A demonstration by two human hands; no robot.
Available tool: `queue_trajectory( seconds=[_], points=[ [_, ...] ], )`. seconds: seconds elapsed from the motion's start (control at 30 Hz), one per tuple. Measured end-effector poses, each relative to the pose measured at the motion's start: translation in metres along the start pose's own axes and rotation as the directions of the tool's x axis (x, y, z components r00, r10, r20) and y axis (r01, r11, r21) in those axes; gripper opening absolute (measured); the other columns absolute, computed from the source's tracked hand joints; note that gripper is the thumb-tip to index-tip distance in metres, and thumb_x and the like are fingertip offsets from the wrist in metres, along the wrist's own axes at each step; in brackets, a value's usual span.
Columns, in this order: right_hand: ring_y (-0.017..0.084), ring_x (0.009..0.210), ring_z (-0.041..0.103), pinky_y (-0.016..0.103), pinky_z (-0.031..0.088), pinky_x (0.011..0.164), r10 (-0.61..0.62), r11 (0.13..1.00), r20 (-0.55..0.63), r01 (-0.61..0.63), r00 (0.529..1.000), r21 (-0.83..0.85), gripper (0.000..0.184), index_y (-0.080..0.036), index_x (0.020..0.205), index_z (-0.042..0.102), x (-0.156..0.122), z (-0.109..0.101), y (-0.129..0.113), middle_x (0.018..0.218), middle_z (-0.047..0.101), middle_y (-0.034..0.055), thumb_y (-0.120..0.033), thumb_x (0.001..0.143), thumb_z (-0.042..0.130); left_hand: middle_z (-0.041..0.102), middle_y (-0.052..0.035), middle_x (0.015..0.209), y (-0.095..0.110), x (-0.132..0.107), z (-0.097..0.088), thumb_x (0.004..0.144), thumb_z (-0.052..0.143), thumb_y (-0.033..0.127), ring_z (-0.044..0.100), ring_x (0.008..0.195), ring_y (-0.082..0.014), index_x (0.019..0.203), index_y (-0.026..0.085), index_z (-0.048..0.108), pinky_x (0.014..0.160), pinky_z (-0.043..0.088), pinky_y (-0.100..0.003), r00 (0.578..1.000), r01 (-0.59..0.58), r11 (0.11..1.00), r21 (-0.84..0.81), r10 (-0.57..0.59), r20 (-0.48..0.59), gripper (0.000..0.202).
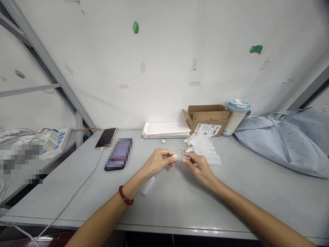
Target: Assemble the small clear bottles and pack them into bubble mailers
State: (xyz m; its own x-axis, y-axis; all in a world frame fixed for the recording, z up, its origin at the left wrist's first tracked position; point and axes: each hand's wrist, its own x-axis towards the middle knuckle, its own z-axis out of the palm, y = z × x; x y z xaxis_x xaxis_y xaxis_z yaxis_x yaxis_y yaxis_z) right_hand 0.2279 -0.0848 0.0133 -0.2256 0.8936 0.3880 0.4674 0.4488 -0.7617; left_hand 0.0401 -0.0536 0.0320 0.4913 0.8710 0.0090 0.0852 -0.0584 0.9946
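Note:
My left hand (159, 160) and my right hand (199, 168) meet above the middle of the grey table (244, 199). Between their fingertips they pinch a small clear plastic bottle (181, 157), held sideways. The left fingers close on its cap end, the right fingers on its body. A red bead bracelet (125, 196) sits on my left wrist. Another small clear bottle (148, 185) lies on the table just under my left forearm. A pile of more clear bottles and small parts (203, 147) lies just behind my right hand.
Two phones (106, 138) (118, 153) lie at the left, one on a white cable (77, 192). A stack of white trays (167, 129), a cardboard box (207, 119) and a lidded cup (235, 117) stand by the wall. Blue cloth (288, 139) covers the right side. A power strip (55, 140) sits far left.

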Motion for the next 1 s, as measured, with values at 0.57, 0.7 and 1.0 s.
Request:
queue_trajectory(
  seconds=[0.57,0.7,1.0],
  points=[
    [0.014,0.061,0.051,0.026,0.042,0.058,-0.149,0.982,-0.089,0.136,0.985,-0.135,0.026,-0.015,0.103,0.060,-0.0036,0.0034,0.0009,0.079,0.063,0.0053,-0.031,0.090,0.045,0.056,-0.0014,0.059,-0.0054,0.0012,0.0026,0.080,0.050,0.056,0.055,0.048,-0.0102,0.070,0.010,0.059,0.049,0.044,-0.023,0.990,0.126,0.992,0.010,-0.126,0.070,0.048],
    [0.013,0.058,0.049,0.025,0.041,0.057,-0.122,0.988,-0.073,0.114,0.990,-0.107,0.026,-0.015,0.101,0.061,-0.0033,0.0024,-0.0011,0.072,0.061,0.0028,-0.032,0.089,0.046,0.053,0.0003,0.056,-0.0041,0.0003,0.0025,0.081,0.049,0.055,0.051,0.044,-0.0082,0.066,0.010,0.058,0.049,0.041,-0.022,0.994,0.098,0.992,0.078,-0.101,0.040,0.048],
    [0.009,0.049,0.035,0.023,0.028,0.047,0.188,0.960,0.102,-0.204,0.977,0.191,0.031,-0.017,0.079,0.061,0.0015,-0.0033,-0.0044,0.056,0.043,-0.0040,-0.044,0.084,0.048,0.055,-0.0004,0.059,0.0039,-0.0049,0.0056,0.083,0.050,0.044,0.052,0.056,-0.0108,0.062,0.014,0.056,0.058,0.042,-0.022,0.998,-0.061,0.958,0.280,0.060,0.015,0.037]
  ],
)
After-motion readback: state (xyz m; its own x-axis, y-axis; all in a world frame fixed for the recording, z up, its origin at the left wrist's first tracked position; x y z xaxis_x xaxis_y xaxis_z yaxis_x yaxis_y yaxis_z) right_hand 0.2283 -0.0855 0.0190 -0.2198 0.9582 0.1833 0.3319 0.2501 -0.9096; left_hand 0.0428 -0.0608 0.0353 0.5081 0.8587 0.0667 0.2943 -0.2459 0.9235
